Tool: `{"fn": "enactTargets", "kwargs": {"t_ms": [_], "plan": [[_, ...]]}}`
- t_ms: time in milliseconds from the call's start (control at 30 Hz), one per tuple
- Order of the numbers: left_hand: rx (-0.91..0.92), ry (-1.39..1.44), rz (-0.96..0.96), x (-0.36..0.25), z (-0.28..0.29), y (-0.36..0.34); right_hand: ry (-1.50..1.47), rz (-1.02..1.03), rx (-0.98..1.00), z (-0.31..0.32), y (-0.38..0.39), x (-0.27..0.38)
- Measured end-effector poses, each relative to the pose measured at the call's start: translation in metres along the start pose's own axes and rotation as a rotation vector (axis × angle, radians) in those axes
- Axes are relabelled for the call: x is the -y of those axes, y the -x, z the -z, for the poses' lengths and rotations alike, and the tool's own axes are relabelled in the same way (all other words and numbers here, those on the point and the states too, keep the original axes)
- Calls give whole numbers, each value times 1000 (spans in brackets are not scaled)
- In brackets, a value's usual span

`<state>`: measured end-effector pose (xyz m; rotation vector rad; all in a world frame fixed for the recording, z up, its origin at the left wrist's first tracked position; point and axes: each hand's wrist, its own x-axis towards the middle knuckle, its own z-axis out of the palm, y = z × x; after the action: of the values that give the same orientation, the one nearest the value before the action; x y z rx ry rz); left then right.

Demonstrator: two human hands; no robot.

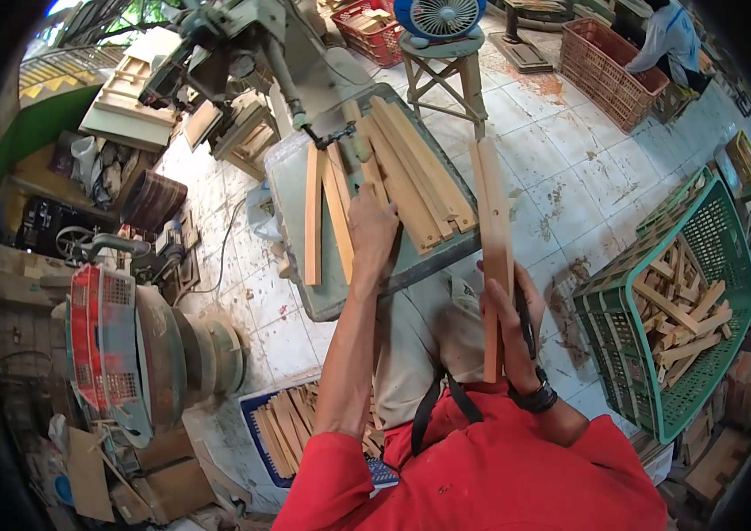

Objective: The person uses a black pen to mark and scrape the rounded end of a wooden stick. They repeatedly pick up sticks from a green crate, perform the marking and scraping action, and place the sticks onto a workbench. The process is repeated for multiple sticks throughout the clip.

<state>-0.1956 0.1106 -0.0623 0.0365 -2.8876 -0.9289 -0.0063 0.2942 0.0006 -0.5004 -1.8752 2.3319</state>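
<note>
My left hand reaches over the machine's grey table, its fingers closed on a wooden slat just below a small clamp. My right hand is wrapped round upright wooden strips, held off the table's right edge. They are partly blurred, and I cannot tell exactly how many there are. A dark, thin object shows by the right palm; its kind is unclear. On the table, several pale strips with small holes lie to the right of my left hand, and narrower ones to its left.
Above the table hangs a machine arm. A green crate of short wood pieces stands right; a blue crate of strips sits below. A fan rests on a stool. Far right, a person bends by a brown crate.
</note>
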Motion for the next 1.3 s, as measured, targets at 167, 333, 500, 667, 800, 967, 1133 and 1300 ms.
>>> {"fn": "enactTargets", "kwargs": {"t_ms": [167, 333, 500, 667, 800, 967, 1133, 1300], "plan": [[258, 1037, 192, 26, -5, -4, 10, -50, -23, 7, 8, -23], [298, 1203, 268, 22, 5, 30, 31, -36, -81, 6, 7, -32], [289, 1154, 298, 14, 6, 48, 169, 219, -25, -2, -17, -40], [280, 1042, 257, 28, -4, 50, 339, 255, 72, -15, -51, -24], [254, 777, 239, 35, -7, 43, 372, 509, 116, -36, -97, -32], [125, 517, 159, 33, -9, 44, 482, 673, 170, -72, -157, -25], [-114, 45, -95, 23, -18, 41, 639, 760, 129, -114, -212, -34], [-271, 37, -135, 24, 14, 56, 566, 748, 59, -109, -192, -19]]}}
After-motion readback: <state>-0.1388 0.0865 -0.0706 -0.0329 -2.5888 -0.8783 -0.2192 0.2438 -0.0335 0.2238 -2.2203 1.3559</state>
